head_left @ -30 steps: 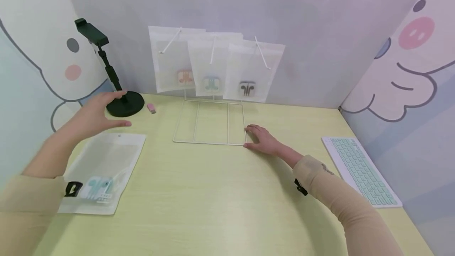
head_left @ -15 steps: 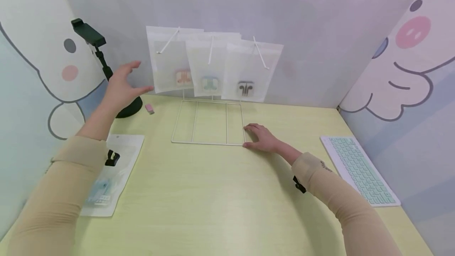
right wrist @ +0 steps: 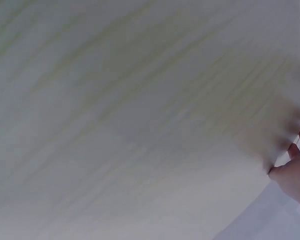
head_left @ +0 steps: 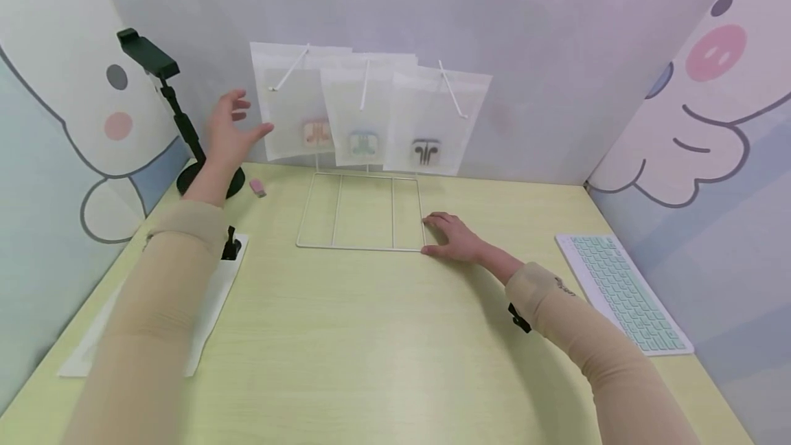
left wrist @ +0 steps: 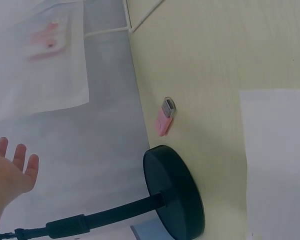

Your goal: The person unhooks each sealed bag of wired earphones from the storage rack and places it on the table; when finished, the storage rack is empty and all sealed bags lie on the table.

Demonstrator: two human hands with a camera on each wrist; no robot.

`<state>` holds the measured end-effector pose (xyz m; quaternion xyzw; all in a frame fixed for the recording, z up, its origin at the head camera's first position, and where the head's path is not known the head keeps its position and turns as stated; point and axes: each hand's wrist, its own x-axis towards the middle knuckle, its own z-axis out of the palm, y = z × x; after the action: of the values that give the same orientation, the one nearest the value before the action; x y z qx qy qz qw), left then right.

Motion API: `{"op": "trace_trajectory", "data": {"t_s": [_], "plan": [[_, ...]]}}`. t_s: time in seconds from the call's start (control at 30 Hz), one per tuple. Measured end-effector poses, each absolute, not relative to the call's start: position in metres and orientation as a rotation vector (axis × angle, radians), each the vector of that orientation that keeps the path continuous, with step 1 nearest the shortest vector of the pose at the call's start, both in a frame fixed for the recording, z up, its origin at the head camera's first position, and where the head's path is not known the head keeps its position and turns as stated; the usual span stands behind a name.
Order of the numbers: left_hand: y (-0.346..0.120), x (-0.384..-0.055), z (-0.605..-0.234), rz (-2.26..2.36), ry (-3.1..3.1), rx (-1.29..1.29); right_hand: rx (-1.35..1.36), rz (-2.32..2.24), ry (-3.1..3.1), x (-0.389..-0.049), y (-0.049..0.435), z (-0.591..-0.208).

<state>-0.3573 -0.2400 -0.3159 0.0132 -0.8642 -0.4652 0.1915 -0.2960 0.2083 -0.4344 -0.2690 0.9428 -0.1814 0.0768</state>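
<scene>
My left hand is raised with nothing in it. Its fingers are spread, and its thumb points at the edge of the leftmost hanging bag, without a clear sign of contact. This translucent white bag holds pink earphones and hangs on a hook of a white wire display rack. Two more bags overlap beside it, one with mint earphones, one with black earphones. Thumb and fingers of my right hand rest on the right side of the rack's base. The right wrist view shows only those fingertips at the tabletop.
Behind my left hand stands a black phone stand. A pink USB stick lies near its base. Under my left forearm lies another white bag, largely covered. A mint keyboard sits at the right; a wall closes the back.
My left hand has risen and moved right, away from over the lying bag and past the phone stand to the leftmost hanging bag. My right hand has stayed at the rack's base.
</scene>
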Motion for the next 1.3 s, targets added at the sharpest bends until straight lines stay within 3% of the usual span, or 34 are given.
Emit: {"op": "trace_trajectory", "data": {"t_s": [0.63,1.3], "plan": [[-0.214,-0.378,-0.332,-1.407,-2.216,0.178,-0.809,-0.537,2.819,-0.298,0.209,-0.435],[-0.219,-0.355,-0.32,-1.408,-2.182,0.12,-0.805,-0.536,2.826,-0.296,0.212,-0.434]]}}
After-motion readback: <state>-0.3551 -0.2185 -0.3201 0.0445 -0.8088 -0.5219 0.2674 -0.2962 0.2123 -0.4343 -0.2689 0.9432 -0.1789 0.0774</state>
